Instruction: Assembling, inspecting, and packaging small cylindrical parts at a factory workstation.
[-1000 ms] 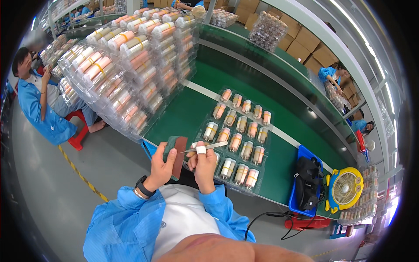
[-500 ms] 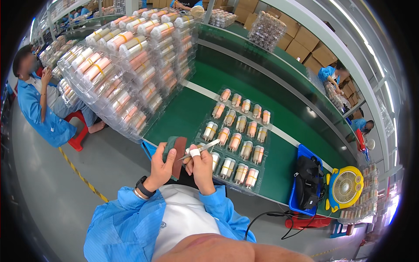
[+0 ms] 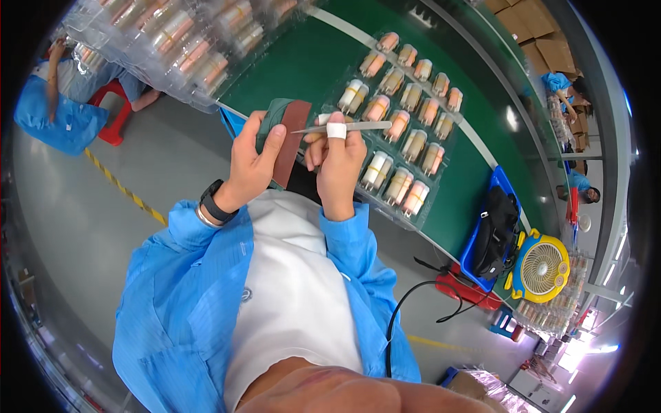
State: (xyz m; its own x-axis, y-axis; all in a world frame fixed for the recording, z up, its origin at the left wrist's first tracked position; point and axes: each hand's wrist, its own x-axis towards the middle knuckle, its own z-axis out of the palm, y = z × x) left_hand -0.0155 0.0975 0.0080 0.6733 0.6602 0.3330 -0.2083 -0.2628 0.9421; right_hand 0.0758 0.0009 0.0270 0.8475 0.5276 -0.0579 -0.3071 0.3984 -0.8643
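My left hand (image 3: 251,155) is closed around a folded sheet (image 3: 291,141), dark green on one side and reddish brown on the other, which looks like sandpaper. A pair of pointed metal tweezers (image 3: 368,126) is pinched in my right hand (image 3: 341,162), with a white wrap (image 3: 336,131) around the thumb. The tweezers' thin tip points left and lies at the brown face of the sheet; whether it touches cannot be made out. Just beyond my right hand, a clear plastic tray (image 3: 425,205) holds several small cylinders (image 3: 376,171) in white, pink and beige, each with a yellow band.
Stacked clear trays (image 3: 200,86) of similar cylinders rise at the far left of the green table (image 3: 272,65). On the right are a blue bin (image 3: 470,251) with a black bag (image 3: 497,230), and a yellow fan (image 3: 544,268). A co-worker (image 3: 58,131) sits at the left.
The view has tilted downward, so hands and tray appear higher. The tweezers have turned from slanting to nearly level, while both hands keep their hold.
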